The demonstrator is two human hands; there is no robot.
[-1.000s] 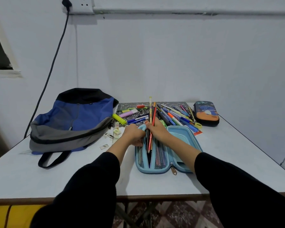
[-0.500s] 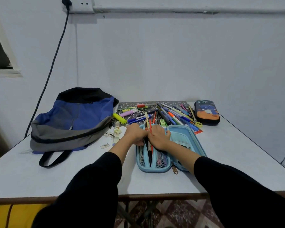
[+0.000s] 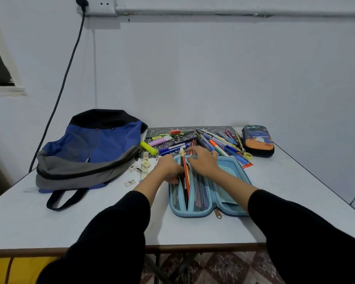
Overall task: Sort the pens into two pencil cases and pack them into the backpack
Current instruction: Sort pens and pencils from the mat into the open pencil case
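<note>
A light-blue pencil case [image 3: 210,193] lies unzipped and flat on the counter [image 3: 90,222], straight in front of the person. Several pens and pencils [image 3: 186,175] stand lengthwise in its left half, a red one plainest among them. The left hand [image 3: 168,169] has its fingers curled round that half's left edge. The right hand [image 3: 203,160] lies spread over the far end of the case, its fingers relaxed and reaching left to the pen tips.

Just behind the case, a loose pile of pens [image 3: 213,140] lies on a patterned mat [image 3: 164,131]. A second pencil case [image 3: 257,143] (dark, with an orange patch) lies zipped at the pile's right. The backpack [image 3: 90,150] slumps on the counter's left side, well apart from the hands, with small erasers [image 3: 146,163] between it and the open case.
</note>
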